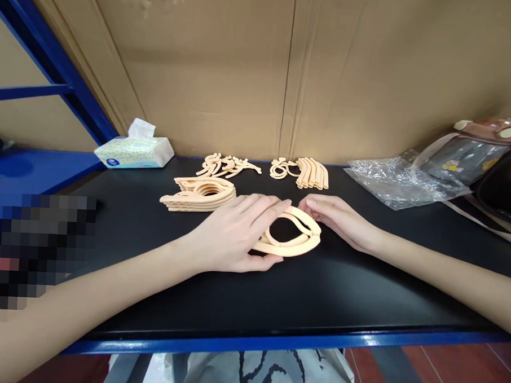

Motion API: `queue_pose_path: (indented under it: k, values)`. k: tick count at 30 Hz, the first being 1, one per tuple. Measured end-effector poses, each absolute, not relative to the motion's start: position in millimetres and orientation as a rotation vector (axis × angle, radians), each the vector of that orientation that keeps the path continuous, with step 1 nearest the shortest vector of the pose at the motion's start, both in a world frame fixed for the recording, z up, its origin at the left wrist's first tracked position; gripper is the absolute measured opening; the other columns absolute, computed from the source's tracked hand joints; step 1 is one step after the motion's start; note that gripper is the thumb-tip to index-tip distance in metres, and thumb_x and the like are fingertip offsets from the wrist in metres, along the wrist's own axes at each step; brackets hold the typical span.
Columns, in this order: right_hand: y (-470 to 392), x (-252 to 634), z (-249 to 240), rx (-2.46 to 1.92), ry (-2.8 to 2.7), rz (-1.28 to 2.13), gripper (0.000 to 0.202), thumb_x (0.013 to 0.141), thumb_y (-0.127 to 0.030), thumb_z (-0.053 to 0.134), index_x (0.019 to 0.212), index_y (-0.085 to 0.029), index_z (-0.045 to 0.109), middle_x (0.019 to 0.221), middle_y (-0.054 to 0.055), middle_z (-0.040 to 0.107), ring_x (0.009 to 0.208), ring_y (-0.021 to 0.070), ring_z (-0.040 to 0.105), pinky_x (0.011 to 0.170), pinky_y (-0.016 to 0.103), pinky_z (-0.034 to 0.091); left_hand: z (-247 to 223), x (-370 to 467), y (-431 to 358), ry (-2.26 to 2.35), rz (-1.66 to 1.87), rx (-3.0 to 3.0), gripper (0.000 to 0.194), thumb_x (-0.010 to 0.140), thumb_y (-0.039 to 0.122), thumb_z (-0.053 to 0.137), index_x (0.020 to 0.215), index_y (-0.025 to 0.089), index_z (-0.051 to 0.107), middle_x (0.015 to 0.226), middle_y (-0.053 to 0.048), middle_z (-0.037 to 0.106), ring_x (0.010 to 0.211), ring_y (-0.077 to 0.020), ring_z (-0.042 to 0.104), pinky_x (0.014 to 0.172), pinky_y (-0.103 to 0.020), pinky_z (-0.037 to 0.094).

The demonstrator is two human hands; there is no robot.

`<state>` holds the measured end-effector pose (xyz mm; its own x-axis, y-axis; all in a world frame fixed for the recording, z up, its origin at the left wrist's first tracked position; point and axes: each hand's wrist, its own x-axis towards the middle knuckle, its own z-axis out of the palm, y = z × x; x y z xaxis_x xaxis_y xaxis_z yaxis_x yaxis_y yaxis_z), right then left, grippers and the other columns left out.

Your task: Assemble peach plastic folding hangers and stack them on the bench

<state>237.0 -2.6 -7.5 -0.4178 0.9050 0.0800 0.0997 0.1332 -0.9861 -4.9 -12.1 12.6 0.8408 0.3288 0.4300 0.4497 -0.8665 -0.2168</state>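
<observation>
Cream looped frame (293, 251): on the black tabletop (318, 301), near the middle, its rounded end uncovered and the other end under the left hand.
Left hand (239, 236): holds the frame, palm down over it, fingers across the far side and thumb along the near edge.
Right hand (337, 219): just beside the frame's rounded end, fingers curled in; cannot tell whether they touch it or pinch anything.
Stacked frames (187, 202): a layered pile of similar cream pieces, just beyond the left hand.
Loose curved parts (230, 165): heaped behind that pile, near the cardboard wall (222, 71).
Ring-shaped parts (277, 176): a small group, right of the heap.
Bent arms (313, 172): lined up side by side, next to the rings.
Tissue pack (132, 153): far left, one sheet sticking up.
Clear plastic bag (397, 183): far right, crumpled, in front of a brown-lidded bottle (464, 155).
</observation>
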Motion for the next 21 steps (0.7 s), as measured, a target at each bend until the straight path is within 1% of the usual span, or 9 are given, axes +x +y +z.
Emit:
queue_pose_path:
  k: [3,6,8,9,11,14,17,18,21]
  values:
    - [1,238,-10,-1.021,-1.565,1.313,0.027,0.086,-0.043,0.056,0.080,-0.018,0.063,0.070,-0.001,0.053,0.066,0.0112,0.048,0.064,0.025,0.039,23,-9,-12,-0.623,-0.688,-2.704,0.066,0.083,0.046,0.056,0.134,0.008,0.038,0.127,-0.018,0.053,0.116,-0.0294,0.051,0.096,-0.041,0.045]
    - [4,239,-12,-1.030,-1.565,1.281,0.026,0.083,-0.042,0.060,0.076,-0.018,0.063,0.066,-0.002,0.051,0.063,0.0110,0.047,0.062,0.026,0.039,40,-15,-7,-0.677,-0.843,-2.775,0.066,0.081,0.044,0.060,0.135,0.013,0.040,0.129,-0.014,0.051,0.119,-0.0272,0.049,0.100,-0.039,0.043]
    - [4,239,-12,-1.049,-1.623,1.269,0.025,0.083,-0.041,0.059,0.077,-0.017,0.064,0.064,-0.002,0.051,0.062,0.0110,0.047,0.061,0.026,0.040,54,-21,0,-0.777,-0.959,-2.761,0.067,0.080,0.046,0.062,0.134,0.013,0.042,0.126,-0.013,0.052,0.115,-0.0244,0.051,0.098,-0.036,0.044]
    - [4,239,-12,-1.064,-1.659,1.262,0.026,0.083,-0.041,0.059,0.078,-0.016,0.064,0.064,-0.001,0.052,0.061,0.0110,0.048,0.061,0.026,0.040,61,-26,5,-0.820,-1.007,-2.752,0.069,0.079,0.049,0.063,0.134,0.011,0.043,0.124,-0.013,0.053,0.111,-0.0232,0.052,0.096,-0.035,0.044]
    - [3,240,-11,-1.086,-1.728,1.251,0.026,0.084,-0.040,0.058,0.078,-0.016,0.064,0.065,-0.001,0.054,0.062,0.0109,0.049,0.062,0.026,0.041,74,-37,16,-0.926,-1.034,-2.716,0.069,0.080,0.053,0.061,0.133,0.011,0.045,0.123,-0.012,0.054,0.109,-0.0224,0.052,0.096,-0.035,0.044]
    - [3,240,-12,-1.086,-1.798,1.244,0.026,0.086,-0.040,0.056,0.079,-0.016,0.065,0.066,0.000,0.056,0.064,0.0107,0.051,0.063,0.025,0.042,86,-57,32,-1.209,-0.952,-2.690,0.069,0.082,0.055,0.057,0.136,0.016,0.042,0.128,-0.007,0.053,0.110,-0.0222,0.053,0.098,-0.038,0.040]
    - [3,241,-13,-1.089,-1.847,1.238,0.026,0.086,-0.040,0.055,0.081,-0.016,0.065,0.067,0.000,0.057,0.064,0.0111,0.052,0.063,0.025,0.042,90,-74,46,-1.437,-0.655,-2.652,0.066,0.081,0.054,0.058,0.135,0.019,0.044,0.129,-0.007,0.055,0.107,-0.0245,0.054,0.095,-0.041,0.040]
    - [4,241,-13,-1.091,-1.860,1.238,0.026,0.086,-0.040,0.055,0.082,-0.016,0.065,0.068,0.000,0.057,0.065,0.0112,0.052,0.063,0.026,0.042,90,-79,49,-1.501,-0.551,-2.643,0.066,0.080,0.055,0.058,0.133,0.019,0.047,0.127,-0.008,0.057,0.106,-0.0254,0.054,0.094,-0.042,0.040]
    - [4,240,-13,-1.085,-1.895,1.238,0.025,0.086,-0.040,0.056,0.082,-0.017,0.065,0.068,-0.001,0.057,0.065,0.0110,0.052,0.063,0.025,0.041,87,-86,58,-1.550,-0.262,-2.697,0.066,0.078,0.062,0.056,0.128,0.019,0.052,0.129,-0.007,0.056,0.102,-0.0245,0.056,0.089,-0.037,0.042]
